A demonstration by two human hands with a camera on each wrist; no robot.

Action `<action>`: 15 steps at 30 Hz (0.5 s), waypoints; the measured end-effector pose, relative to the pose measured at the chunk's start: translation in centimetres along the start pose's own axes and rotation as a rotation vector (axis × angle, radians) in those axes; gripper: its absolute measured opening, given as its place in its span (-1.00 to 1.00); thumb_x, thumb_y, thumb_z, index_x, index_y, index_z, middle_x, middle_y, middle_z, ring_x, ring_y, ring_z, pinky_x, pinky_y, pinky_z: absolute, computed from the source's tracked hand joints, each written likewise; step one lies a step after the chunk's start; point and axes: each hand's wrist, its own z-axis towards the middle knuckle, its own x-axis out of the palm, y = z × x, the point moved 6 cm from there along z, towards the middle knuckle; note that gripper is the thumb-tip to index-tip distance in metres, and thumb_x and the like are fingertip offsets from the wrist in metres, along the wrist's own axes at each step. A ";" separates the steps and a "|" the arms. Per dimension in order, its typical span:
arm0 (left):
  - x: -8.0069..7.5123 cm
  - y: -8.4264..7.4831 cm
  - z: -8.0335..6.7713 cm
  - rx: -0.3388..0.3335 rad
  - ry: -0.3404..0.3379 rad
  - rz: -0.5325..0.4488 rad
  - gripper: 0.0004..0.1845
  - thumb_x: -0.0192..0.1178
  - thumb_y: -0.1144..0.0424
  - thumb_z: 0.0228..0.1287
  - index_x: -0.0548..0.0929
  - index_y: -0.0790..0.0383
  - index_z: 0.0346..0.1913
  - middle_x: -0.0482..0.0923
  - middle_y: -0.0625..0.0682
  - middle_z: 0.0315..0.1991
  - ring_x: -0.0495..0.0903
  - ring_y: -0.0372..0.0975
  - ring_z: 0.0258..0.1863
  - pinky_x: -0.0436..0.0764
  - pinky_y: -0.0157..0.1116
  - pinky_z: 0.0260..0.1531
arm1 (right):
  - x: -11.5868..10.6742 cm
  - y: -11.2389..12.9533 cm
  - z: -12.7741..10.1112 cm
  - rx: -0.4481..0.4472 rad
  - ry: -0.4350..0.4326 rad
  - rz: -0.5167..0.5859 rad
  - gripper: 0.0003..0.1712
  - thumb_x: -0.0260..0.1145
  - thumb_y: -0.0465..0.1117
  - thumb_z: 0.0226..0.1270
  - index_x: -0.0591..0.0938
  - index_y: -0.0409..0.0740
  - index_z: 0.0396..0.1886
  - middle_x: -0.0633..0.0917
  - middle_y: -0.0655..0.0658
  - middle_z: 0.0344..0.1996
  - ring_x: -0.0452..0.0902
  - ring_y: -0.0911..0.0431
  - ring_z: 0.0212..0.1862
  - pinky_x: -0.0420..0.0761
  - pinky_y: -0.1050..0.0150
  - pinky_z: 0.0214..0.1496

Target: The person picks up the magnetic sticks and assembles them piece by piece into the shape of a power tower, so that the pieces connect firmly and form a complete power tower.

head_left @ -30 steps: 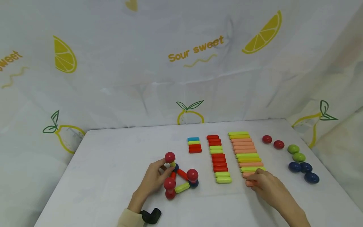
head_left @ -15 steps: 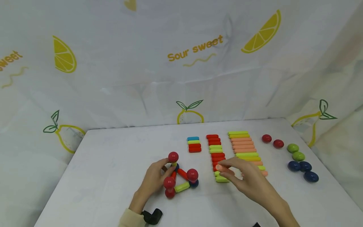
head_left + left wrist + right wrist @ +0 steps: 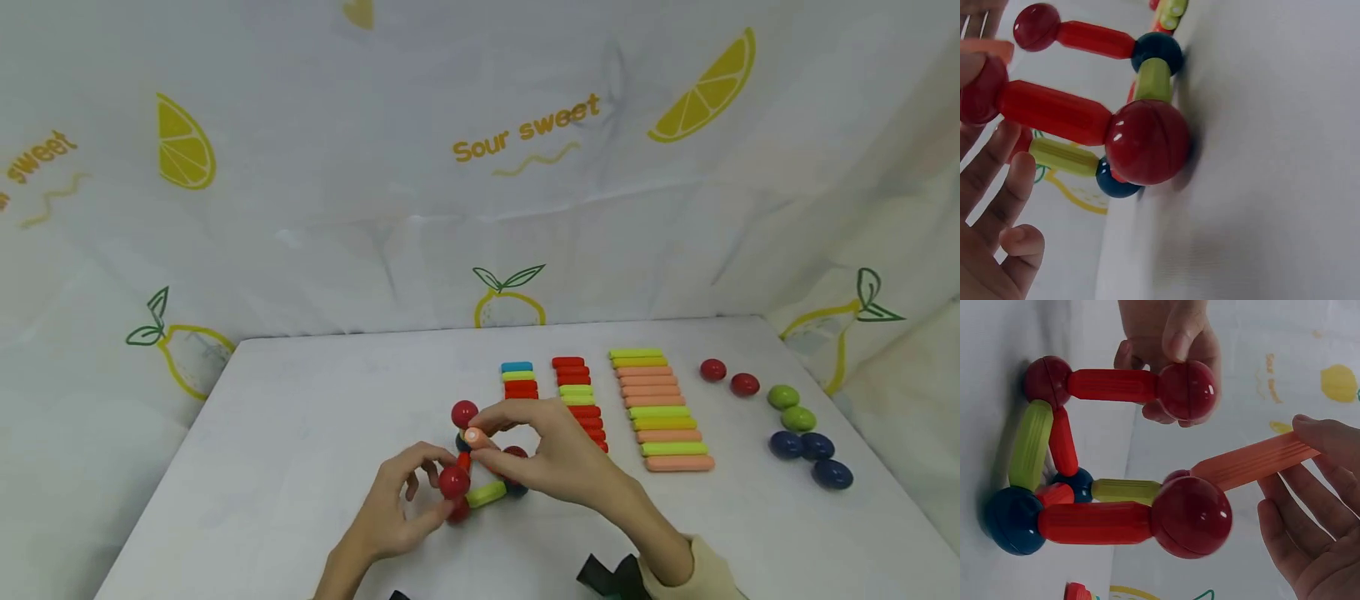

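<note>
structure: red, green and blue ball-and-rod plastic frame [image 3: 480, 467] stands on the white table [image 3: 300, 433], left of the rod rows.
left hand [image 3: 397, 517]: pinches its front upper red ball [image 3: 453, 482].
right hand [image 3: 558, 454]: pinches a ribbed orange plastic rod [image 3: 1254, 461], tip touching the far red ball [image 3: 464, 413].

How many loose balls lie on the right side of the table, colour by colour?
Red balls: 2
Green balls: 2
Dark blue balls: 3
Total: 7
</note>
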 end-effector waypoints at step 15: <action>-0.3 -0.8 -0.6 0.059 -0.056 0.068 -0.65 0.48 0.33 0.13 0.67 0.02 -0.03 0.68 -0.16 -0.39 0.49 -0.44 -0.48 0.34 -0.56 -0.67 | 3.5 -2.9 0.3 0.141 0.263 -0.059 -0.82 0.52 -0.17 0.26 0.79 0.01 -0.14 0.81 0.12 -0.28 0.56 0.32 -0.24 0.62 0.47 -0.22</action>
